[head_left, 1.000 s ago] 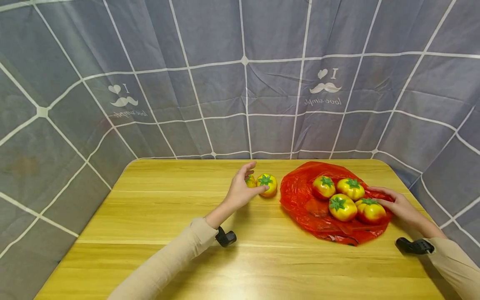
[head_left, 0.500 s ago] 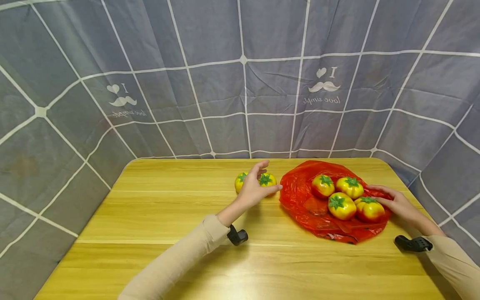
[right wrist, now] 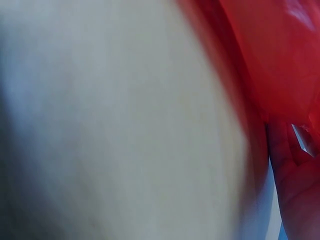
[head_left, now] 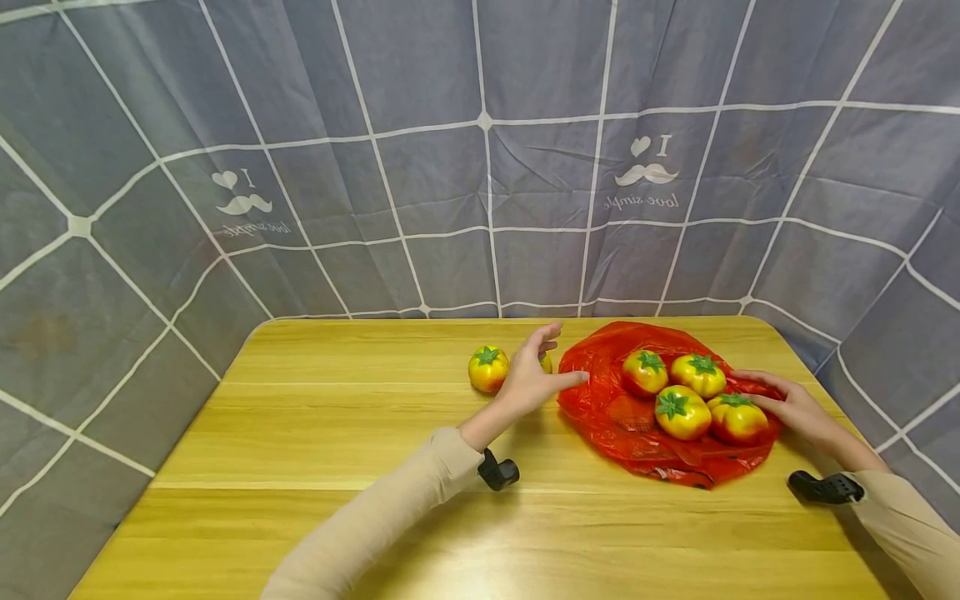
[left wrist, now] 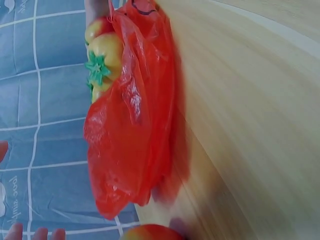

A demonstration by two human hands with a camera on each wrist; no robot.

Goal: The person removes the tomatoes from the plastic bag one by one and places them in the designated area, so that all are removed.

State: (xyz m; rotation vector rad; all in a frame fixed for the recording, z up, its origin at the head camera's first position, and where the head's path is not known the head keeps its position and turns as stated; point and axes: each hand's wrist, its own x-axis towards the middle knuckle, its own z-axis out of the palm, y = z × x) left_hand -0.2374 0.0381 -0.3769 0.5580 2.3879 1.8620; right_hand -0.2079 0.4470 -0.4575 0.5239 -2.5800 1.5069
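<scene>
The red plastic bag (head_left: 600, 425) lies low and crumpled on the wooden table (head_left: 360, 483). It looks light, limp and slick, the sort of film that gives under any push and may tear if tugged at one point. I would take it by gathered folds of its rim.

At the bag's right edge is the right hand (head_left: 802, 412), its thumb apart from the forefinger near the red film; I cannot tell whether anything is pinched between them. Just beside that thumb, in the bag's right part, sits the right front fruit (head_left: 738, 421), with the middle front fruit (head_left: 682, 414) touching it on the left.

Left of the bag, the left hand (head_left: 528, 385) hovers with thumb and fingers spread and nothing held, the thumb pointing toward the bag's left edge. Behind the front pair, also within the bag, are the left rear fruit (head_left: 643, 372) and the right rear fruit (head_left: 698, 375).

Farther left of the bag stands a loose fruit (head_left: 487, 370); a second fruit (head_left: 547, 363), mostly hidden by the left hand, is nearer the bag. All look smooth, firm and probably light; fingers round the widest part, below the green leaves, should hold best. Beyond the bag hangs a grey checked curtain (head_left: 420, 192).
</scene>
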